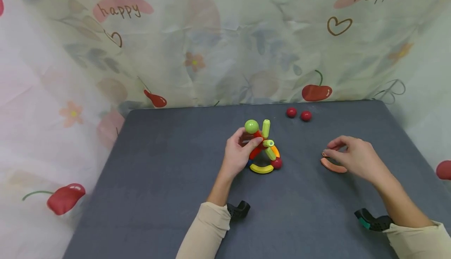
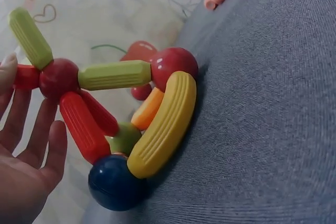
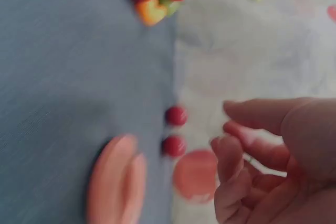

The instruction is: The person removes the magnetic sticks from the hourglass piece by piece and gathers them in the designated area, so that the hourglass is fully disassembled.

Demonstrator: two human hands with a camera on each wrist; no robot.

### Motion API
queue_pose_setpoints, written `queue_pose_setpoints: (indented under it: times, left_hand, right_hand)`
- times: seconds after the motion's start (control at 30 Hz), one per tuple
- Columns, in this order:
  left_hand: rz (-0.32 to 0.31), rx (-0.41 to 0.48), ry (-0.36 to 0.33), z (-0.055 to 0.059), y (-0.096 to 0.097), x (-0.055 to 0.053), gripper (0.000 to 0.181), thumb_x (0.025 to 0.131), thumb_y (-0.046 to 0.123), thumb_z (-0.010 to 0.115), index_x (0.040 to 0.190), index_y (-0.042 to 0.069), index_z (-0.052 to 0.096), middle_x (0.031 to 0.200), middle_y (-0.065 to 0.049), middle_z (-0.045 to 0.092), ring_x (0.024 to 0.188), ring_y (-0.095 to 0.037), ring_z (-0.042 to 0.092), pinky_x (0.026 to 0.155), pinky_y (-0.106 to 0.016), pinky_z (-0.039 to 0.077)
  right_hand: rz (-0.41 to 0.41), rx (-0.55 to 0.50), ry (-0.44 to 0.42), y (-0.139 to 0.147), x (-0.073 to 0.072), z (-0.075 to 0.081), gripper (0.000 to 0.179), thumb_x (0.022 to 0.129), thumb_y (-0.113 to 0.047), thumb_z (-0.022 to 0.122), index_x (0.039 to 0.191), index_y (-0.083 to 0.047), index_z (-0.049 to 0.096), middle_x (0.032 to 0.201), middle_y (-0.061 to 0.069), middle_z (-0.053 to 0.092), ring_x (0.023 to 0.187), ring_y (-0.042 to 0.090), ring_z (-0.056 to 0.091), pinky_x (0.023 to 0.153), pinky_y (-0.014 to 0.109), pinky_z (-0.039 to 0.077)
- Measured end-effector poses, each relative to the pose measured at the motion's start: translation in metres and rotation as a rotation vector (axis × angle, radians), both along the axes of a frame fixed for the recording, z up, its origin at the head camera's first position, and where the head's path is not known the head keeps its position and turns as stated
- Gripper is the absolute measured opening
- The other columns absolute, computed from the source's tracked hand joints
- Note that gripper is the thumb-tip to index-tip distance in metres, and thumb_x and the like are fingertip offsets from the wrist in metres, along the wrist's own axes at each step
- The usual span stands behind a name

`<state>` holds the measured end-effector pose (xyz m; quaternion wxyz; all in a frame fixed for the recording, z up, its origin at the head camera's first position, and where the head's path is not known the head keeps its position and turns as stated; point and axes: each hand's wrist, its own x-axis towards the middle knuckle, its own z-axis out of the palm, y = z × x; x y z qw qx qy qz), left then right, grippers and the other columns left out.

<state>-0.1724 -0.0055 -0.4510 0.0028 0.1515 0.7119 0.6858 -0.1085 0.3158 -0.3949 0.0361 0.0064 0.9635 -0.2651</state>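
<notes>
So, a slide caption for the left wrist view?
Left hand grips a model, its blue ball joined to a yellow arc.

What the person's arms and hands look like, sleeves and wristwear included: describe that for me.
The left sleeve and right sleeve are plain beige. A curved black left wrist device matches a black right wrist device with a green patch. The left hand and right hand are gloveless.

My feed shows a cloth-screened booth [image 1: 31, 126]; home or studio, I can't tell. Printed fabric [image 1: 232, 36] edges the grey surface [image 1: 162, 180] from ten to two o'clock.
</notes>
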Motion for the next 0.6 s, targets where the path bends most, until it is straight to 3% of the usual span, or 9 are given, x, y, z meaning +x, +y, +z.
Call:
queue_pose_setpoints:
  times: [0.13,0.2,0.4,0.6]
  left_hand:
    - [-0.002,-0.029,0.003,-0.005,-0.001,-0.002,0.032,0.093,0.022,0.076,0.123,0.012,0.068,0.121,-0.011,0.072,0.114,-0.025,0.069,0.094,-0.034,0.059]
    - [0.007,-0.036,0.014,-0.005,-0.001,-0.002,0.031,0.093,0.022,0.076,0.122,0.012,0.069,0.118,-0.011,0.072,0.111,-0.024,0.070,0.093,-0.034,0.060]
    - [0.041,-0.058,0.064,-0.004,0.003,-0.002,0.028,0.094,0.024,0.075,0.120,0.013,0.073,0.110,-0.012,0.073,0.098,-0.023,0.070,0.085,-0.029,0.060]
    - [0.049,-0.059,0.129,-0.002,0.004,-0.001,0.027,0.094,0.021,0.074,0.120,0.013,0.076,0.109,-0.010,0.072,0.090,-0.020,0.068,0.078,-0.024,0.058]
  right_hand:
    - [0.068,-0.104,0.094,-0.028,-0.014,0.017,0.028,0.098,-0.042,0.067,0.107,-0.016,0.071,0.082,0.005,0.070,0.058,0.011,0.058,0.057,0.028,0.044]
    - [0.111,-0.163,0.148,-0.044,-0.021,0.025,0.023,0.099,-0.039,0.068,0.107,-0.018,0.071,0.080,0.002,0.069,0.060,0.012,0.058,0.059,0.026,0.045]
    - [0.221,-0.297,0.207,-0.086,-0.043,0.039,0.021,0.099,-0.036,0.067,0.115,-0.022,0.071,0.103,-0.003,0.068,0.081,0.014,0.061,0.070,0.024,0.049]
    - [0.422,-0.300,0.278,-0.121,-0.062,0.043,0.034,0.095,-0.028,0.074,0.127,-0.017,0.070,0.114,0.000,0.065,0.090,0.014,0.060,0.073,0.026,0.051]
